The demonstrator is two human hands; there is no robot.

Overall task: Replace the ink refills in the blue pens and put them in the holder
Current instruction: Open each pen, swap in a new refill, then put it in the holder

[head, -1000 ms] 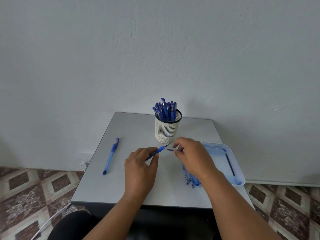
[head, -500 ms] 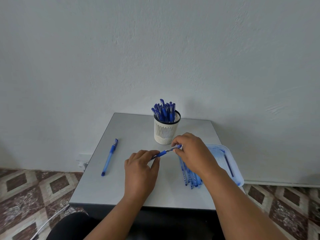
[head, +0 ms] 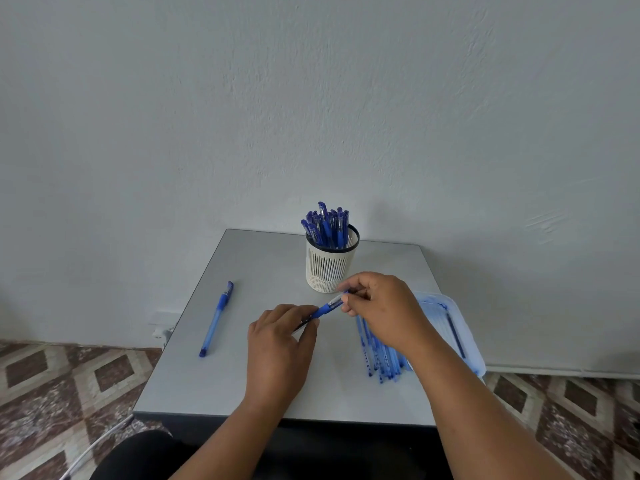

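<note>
My left hand [head: 280, 337] grips the barrel of a blue pen [head: 325, 308] over the middle of the grey table [head: 207, 386]. My right hand [head: 381, 306] pinches the pen's tip end, just in front of the white slotted holder [head: 330, 268]. The holder stands at the back and is full of several blue pens [head: 329, 226]. Another blue pen [head: 217, 318] lies alone on the table's left side. Several thin refills [head: 381, 355] lie in a bunch under my right wrist, partly hidden by it.
A light blue tray [head: 464, 327] sits at the table's right edge with one dark refill [head: 454, 330] in it. A white wall rises right behind the table. Patterned floor tiles lie on both sides, and a white cable runs at the lower left.
My right hand has closed the gap to the pen's tip, where the tip piece was apart from the barrel a second ago. Both hands sit slightly higher and closer to the holder.
</note>
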